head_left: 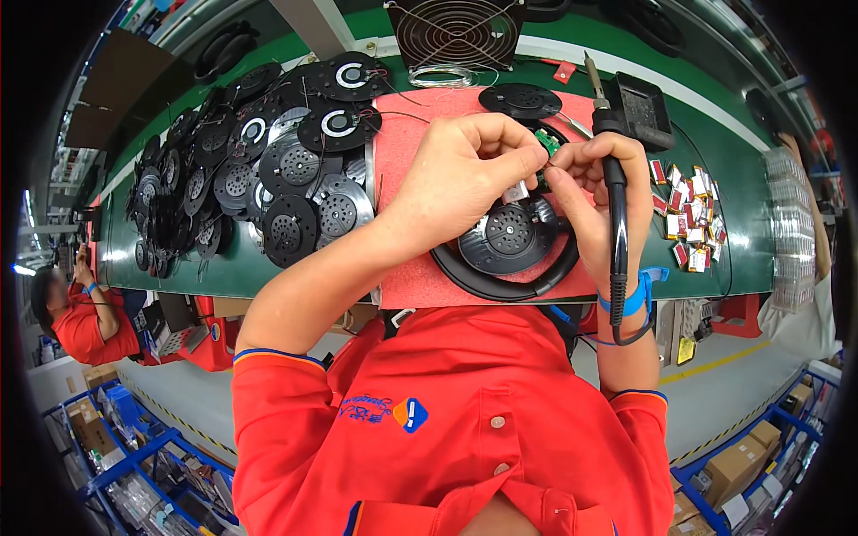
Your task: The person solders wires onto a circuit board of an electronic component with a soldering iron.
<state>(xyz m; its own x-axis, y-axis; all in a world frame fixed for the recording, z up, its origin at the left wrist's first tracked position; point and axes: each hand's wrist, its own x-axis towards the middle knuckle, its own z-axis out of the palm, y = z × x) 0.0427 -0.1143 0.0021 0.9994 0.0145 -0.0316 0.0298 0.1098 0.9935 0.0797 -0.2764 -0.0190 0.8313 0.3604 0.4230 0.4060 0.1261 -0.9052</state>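
Above a round black speaker disc (506, 234), my left hand (465, 174) is closed, thumb and forefinger pinched beside a small green circuit board (548, 141). What sits in that pinch is too small to make out. My right hand (608, 179) is closed around a soldering iron (615, 183), its tip pointing away from me. The right thumb and fingertips also meet near the left fingertips. A small silvery piece (516, 191) shows just under the left hand. The disc lies by a curved black padded ring (500, 286) on a pink foam mat (407, 277).
Many black speaker discs with wires (290, 165) are heaped on the left. Small red-and-white battery packs (693, 219) lie at right, by a black soldering stand (642, 112). A fan (458, 34) stands at the back. Another person (89, 313) sits far left.
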